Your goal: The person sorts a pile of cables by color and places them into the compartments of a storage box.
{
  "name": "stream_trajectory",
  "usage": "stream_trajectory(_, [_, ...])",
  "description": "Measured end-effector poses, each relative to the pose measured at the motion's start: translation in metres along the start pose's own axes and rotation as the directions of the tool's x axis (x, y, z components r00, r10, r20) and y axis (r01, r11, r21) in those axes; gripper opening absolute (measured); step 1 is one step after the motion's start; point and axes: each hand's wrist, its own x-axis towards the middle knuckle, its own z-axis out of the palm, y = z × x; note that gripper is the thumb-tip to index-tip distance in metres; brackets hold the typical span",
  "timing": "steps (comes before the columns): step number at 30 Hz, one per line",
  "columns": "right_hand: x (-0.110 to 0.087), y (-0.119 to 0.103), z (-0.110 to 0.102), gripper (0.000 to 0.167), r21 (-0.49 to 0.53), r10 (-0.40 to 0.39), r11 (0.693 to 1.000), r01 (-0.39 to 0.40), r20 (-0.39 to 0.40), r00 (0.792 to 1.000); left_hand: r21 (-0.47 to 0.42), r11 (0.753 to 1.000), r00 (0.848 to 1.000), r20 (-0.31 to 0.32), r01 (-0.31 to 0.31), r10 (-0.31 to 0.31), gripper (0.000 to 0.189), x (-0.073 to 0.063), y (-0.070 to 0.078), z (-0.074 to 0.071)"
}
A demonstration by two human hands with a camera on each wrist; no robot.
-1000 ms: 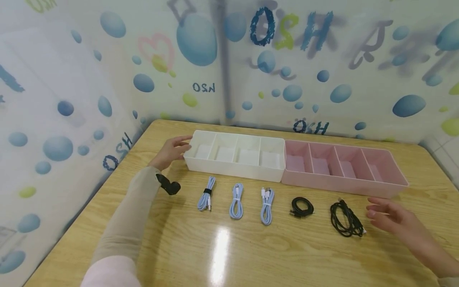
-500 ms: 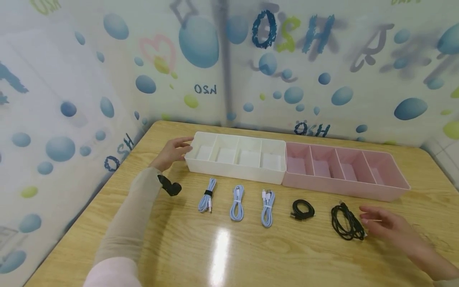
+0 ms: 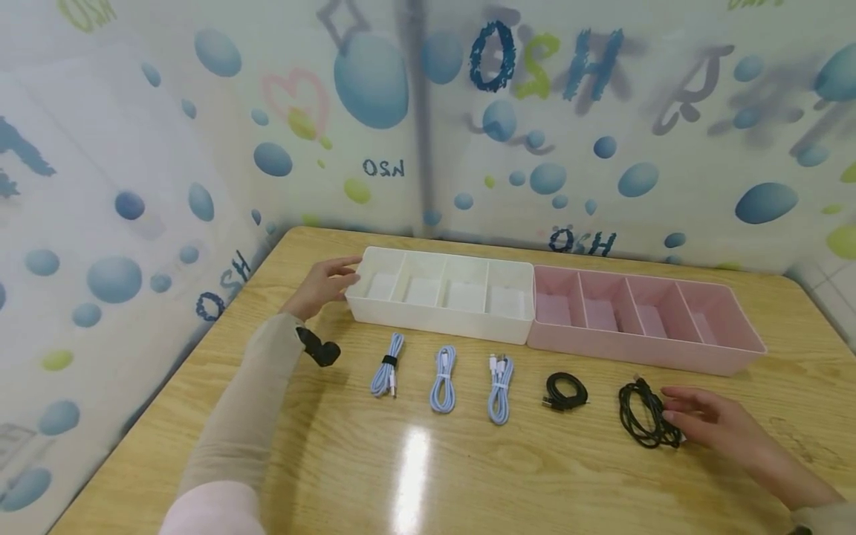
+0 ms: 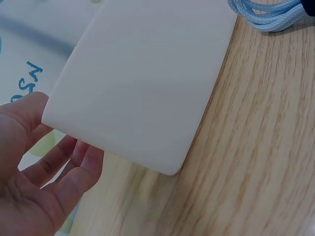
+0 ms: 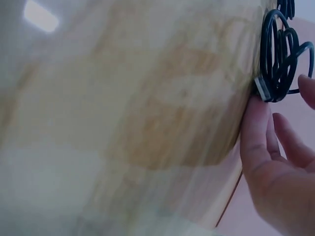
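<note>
At the back left, my left hand (image 3: pixel 324 286) rests its fingers against the end of a white divided box (image 3: pixel 441 318). The left wrist view shows thumb and fingers spread around the end of the white box (image 4: pixel 138 93). My right hand (image 3: pixel 725 427) is at the right side of a coiled black cable (image 3: pixel 652 401), with its fingers loosely bent and its thumb apart from them. In the right wrist view, the fingertips reach the metal plug end of the black cable (image 5: pixel 279 59) without closing round it.
A pink divided box (image 3: pixel 642 354) adjoins the white one end to end. In front lie three bundled light-blue cables (image 3: pixel 384 375), (image 3: pixel 438 390), (image 3: pixel 495 397) and a smaller black coiled cable (image 3: pixel 568 403). A patterned wall (image 3: pixel 455 148) stands behind the wooden table (image 3: pixel 535 475).
My right hand has moved left, from beside the black cable to its right edge. The left hand stays at the white box. The head view has shifted slightly.
</note>
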Motion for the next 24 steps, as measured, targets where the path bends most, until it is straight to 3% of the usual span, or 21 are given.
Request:
stream_trajectory(6, [0.004, -0.004, 0.0, 0.049, 0.029, 0.041, 0.999, -0.043, 0.04, 0.998, -0.004, 1.0, 1.0, 0.002, 0.0, 0.0, 0.047, -0.001, 0.003, 0.001])
stream_trajectory(10, [0.006, -0.006, 0.002, 0.049, 0.005, 0.061, 0.998, -0.062, 0.042, 0.997, -0.025, 0.999, 1.0, 0.01, 0.02, -0.02, 0.047, -0.007, 0.015, 0.005])
stream_trajectory(17, [0.009, -0.007, 0.003, 0.05, -0.044, 0.104, 0.994, -0.102, 0.046, 0.994, -0.01, 1.0, 1.0, -0.002, 0.009, -0.009, 0.047, 0.0, 0.002, 0.003])
stream_trajectory(24, [0.012, -0.008, 0.003, 0.05, -0.057, 0.115, 0.992, -0.113, 0.034, 0.993, -0.014, 1.0, 1.0, -0.001, 0.023, -0.023, 0.048, -0.004, 0.007, 0.002])
